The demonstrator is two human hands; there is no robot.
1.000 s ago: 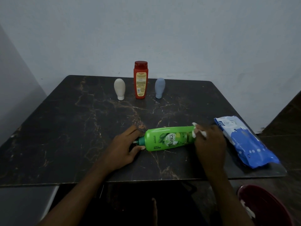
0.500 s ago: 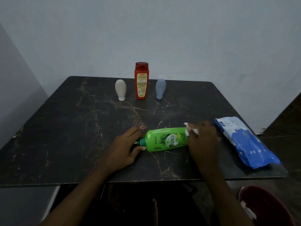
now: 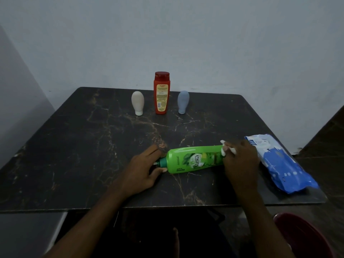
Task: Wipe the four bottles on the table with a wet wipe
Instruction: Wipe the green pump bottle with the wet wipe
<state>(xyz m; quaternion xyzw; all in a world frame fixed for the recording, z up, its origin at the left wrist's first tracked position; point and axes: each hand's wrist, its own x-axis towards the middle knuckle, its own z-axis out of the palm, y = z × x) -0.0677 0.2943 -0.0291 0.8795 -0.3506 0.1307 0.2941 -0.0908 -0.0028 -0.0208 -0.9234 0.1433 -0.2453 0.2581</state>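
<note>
A green bottle [image 3: 193,158] lies on its side near the front of the dark marble table [image 3: 83,146], cap pointing left. My left hand [image 3: 143,170] grips its cap end. My right hand [image 3: 240,161] is closed on a white wet wipe [image 3: 226,148] and presses it against the bottle's right end. At the back stand a cream bottle [image 3: 138,102], a tall red bottle [image 3: 162,93] and a grey-blue bottle [image 3: 183,102], all upright in a row.
A blue and white pack of wet wipes [image 3: 279,162] lies at the table's right edge, just beyond my right hand. A dark red bin [image 3: 301,237] sits on the floor at the lower right. A pale wall rises behind the table.
My right hand slid the wipe left along the green bottle half a second ago and has now moved back to its right end. The left hand stayed on the cap end.
</note>
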